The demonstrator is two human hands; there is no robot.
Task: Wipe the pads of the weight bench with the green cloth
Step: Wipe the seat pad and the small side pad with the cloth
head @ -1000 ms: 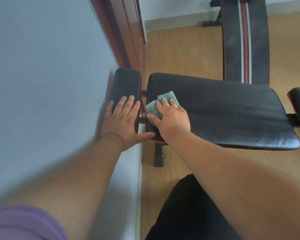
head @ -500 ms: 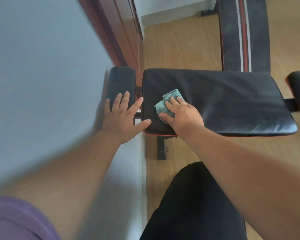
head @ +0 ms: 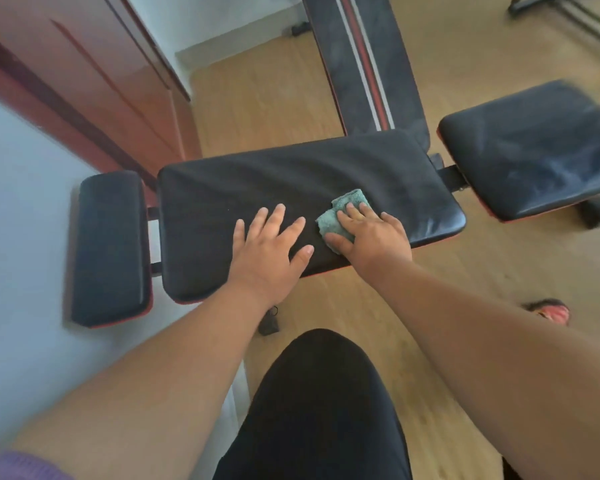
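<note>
The green cloth [head: 340,216] is pressed flat on the middle pad [head: 291,174] near its right front corner by the right hand [head: 371,233], fingers extended. The left hand [head: 267,247] rests beside it, spread and holding nothing. Even pressure and overlapping strokes to the pad's edges are advised.

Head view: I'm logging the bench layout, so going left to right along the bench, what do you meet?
Small end pad → left hand flat on the long middle pad → green cloth → right hand → right end pad.
</note>
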